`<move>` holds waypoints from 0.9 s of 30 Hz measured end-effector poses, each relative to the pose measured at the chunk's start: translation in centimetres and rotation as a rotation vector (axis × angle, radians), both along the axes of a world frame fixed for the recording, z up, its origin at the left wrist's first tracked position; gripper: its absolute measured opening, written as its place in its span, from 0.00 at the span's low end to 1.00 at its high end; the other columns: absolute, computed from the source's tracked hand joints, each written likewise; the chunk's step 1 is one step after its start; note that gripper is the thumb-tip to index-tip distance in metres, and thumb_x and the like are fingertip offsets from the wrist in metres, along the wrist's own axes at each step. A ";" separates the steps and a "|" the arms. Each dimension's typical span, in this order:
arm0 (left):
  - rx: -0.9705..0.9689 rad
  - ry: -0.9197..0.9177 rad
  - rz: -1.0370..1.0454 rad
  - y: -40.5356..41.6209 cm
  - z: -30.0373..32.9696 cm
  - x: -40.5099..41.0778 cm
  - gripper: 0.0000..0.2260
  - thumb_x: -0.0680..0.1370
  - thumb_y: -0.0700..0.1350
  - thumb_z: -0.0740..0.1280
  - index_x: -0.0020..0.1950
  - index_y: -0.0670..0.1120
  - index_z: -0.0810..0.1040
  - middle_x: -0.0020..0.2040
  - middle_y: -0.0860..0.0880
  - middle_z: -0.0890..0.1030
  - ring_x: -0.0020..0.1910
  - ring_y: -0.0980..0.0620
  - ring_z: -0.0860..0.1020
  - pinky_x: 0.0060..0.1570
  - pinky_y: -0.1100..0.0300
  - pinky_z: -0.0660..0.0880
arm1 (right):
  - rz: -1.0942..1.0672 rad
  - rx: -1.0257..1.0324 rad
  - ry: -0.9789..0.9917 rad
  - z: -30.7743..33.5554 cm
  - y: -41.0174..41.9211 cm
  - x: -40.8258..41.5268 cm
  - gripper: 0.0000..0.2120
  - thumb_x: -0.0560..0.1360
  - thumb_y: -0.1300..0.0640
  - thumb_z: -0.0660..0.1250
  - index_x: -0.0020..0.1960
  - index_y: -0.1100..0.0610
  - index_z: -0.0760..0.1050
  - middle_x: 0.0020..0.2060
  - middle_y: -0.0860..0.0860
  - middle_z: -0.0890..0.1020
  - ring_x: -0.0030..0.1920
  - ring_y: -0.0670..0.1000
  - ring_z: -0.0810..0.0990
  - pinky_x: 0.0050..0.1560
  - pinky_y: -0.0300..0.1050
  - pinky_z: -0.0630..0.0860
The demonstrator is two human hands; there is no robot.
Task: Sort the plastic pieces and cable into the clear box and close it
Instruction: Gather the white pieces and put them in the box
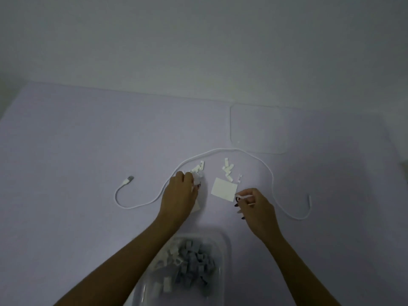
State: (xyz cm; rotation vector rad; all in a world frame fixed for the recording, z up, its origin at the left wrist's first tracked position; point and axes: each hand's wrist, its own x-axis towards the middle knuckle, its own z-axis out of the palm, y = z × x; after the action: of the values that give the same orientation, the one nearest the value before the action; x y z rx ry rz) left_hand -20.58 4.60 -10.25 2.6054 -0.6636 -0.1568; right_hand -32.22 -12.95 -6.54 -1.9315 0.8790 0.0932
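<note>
A clear box (224,246) stands open at the near edge between my forearms, holding several grey and white plastic pieces. A white cable (220,150) snakes across the table, its USB plug (129,180) at the left. Small white plastic pieces lie in two clusters, one by my left fingertips (199,167) and one further right (228,171). My left hand (180,195) grips a bunch of white pieces at its fingertips. My right hand (255,205) pinches a white plastic piece (244,197) next to a white square card (224,189).
The box's clear lid (259,129) lies flat at the back right, just beyond the cable's arc. A white scrap (196,207) peeks out under my left hand. The table is pale lilac with a white wall behind it.
</note>
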 end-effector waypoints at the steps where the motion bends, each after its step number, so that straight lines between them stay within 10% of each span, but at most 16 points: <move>1: 0.128 -0.084 -0.045 -0.3 -0.6 1.0 0.11 0.75 0.50 0.68 0.48 0.41 0.76 0.42 0.43 0.78 0.37 0.44 0.77 0.32 0.55 0.73 | -0.007 -0.027 0.008 -0.5 -0.9 0.3 0.03 0.77 0.57 0.64 0.50 0.54 0.76 0.40 0.49 0.84 0.34 0.44 0.83 0.36 0.39 0.79; 10: 0.488 -0.183 -0.193 -0.9 -3.1 3.5 0.15 0.72 0.55 0.70 0.41 0.43 0.75 0.31 0.45 0.76 0.26 0.45 0.76 0.27 0.57 0.71 | 0.021 0.062 0.074 -3.1 -3.1 -0.3 0.05 0.77 0.57 0.63 0.48 0.54 0.77 0.40 0.50 0.84 0.35 0.48 0.83 0.37 0.44 0.79; 27: 0.270 -0.086 -0.317 -2.0 -1.9 2.8 0.09 0.74 0.39 0.70 0.46 0.42 0.69 0.35 0.41 0.79 0.27 0.42 0.77 0.25 0.59 0.68 | -0.057 -0.116 -0.053 -4.8 -4.6 0.6 0.07 0.77 0.54 0.62 0.55 0.51 0.72 0.45 0.50 0.82 0.43 0.51 0.81 0.46 0.50 0.79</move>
State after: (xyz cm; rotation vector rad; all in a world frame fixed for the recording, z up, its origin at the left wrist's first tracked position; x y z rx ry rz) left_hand -17.77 2.64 -12.14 2.7544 -1.1569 -0.2476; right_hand -31.66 -17.50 -11.35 -2.0051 0.9205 -0.0427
